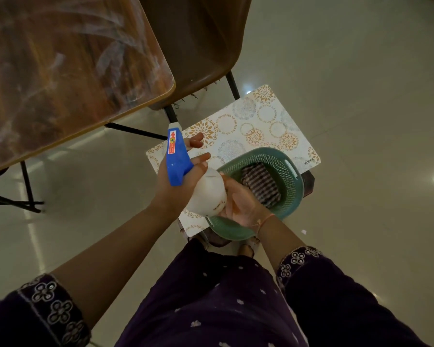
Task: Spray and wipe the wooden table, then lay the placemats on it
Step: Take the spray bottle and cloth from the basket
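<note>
Room: a pale, glossy tile floor with lamp reflections on it; the view looks down from above.
Surface: the wooden table fills the upper left corner. White smeared streaks lie across its top. It stands on thin black legs.
Chair: a brown chair stands just beside the right edge of the table.
Spray bottle: the spray bottle is in the air in front of the person, below the corner of the table and above the placemat. It has a white body and a blue head.
Bottle axis: the long axis is tilted and runs from lower right to upper left. The nozzle points up and left, away from the person, toward the table legs. The base points toward the basket.
Left grip: the left hand is closed round the neck of the bottle just under the blue head; its fingertips show on the right side of the head.
Right grip: the right hand is wrapped round the base of the bottle, palm against it. A thin thread is on its wrist.
Placemat: a placemat with round flower patterns lies flat on a low dark stool, well apart from the table top.
Basket: a green basket stands on the near right part of the placemat.
Cloth: a folded striped cloth lies inside the basket.
</note>
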Demonstrator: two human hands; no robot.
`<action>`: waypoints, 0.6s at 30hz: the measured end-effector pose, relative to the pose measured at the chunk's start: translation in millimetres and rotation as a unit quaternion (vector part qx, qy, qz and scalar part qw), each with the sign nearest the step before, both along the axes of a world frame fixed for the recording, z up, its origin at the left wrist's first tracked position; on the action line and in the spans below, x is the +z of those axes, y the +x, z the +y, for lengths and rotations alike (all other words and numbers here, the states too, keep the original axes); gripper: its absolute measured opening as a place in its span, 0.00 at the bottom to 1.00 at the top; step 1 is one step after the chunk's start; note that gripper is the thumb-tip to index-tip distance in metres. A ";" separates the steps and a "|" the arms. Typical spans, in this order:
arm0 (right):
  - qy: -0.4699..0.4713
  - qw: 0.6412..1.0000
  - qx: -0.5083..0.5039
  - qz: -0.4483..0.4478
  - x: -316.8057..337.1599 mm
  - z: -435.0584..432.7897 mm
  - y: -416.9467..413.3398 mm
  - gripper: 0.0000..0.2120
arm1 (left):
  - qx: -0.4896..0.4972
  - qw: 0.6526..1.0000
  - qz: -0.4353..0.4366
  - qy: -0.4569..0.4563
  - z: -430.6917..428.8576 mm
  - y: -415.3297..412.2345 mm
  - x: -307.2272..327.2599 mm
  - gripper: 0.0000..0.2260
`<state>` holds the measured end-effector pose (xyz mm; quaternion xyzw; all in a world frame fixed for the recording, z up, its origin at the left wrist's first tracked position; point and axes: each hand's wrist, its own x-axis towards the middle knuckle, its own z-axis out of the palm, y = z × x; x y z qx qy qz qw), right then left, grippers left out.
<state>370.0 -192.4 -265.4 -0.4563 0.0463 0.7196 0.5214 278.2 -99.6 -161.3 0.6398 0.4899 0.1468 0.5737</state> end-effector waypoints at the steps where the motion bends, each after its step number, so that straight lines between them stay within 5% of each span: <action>1: -0.029 0.995 0.008 -0.091 -4.5 -0.1 5.2 0.11 | -0.008 1.000 0.000 0.001 1.6 -2.3 -2.6 0.17; 2: -0.068 0.973 0.023 -0.218 -10.2 -1.9 11.7 0.09 | -0.015 1.000 -0.001 0.005 3.5 -4.8 -4.6 0.16; 5: -0.138 0.813 0.164 -0.541 -36.9 -16.3 31.6 0.09 | -0.021 1.000 -0.002 0.020 7.1 -11.4 -6.9 0.15; 10: -0.198 0.683 0.501 -0.493 -61.9 -30.0 30.0 0.23 | -0.018 0.999 0.018 0.045 10.2 -12.7 -3.7 0.17; 15: -0.218 0.630 0.511 -0.543 -69.1 -38.7 21.9 0.26 | -0.046 0.996 0.036 0.064 7.0 -15.1 -2.2 0.14; 18: -0.192 0.681 0.389 -0.590 -63.9 -45.7 22.8 0.25 | -0.038 0.998 0.030 0.049 0.7 -16.7 -1.7 0.12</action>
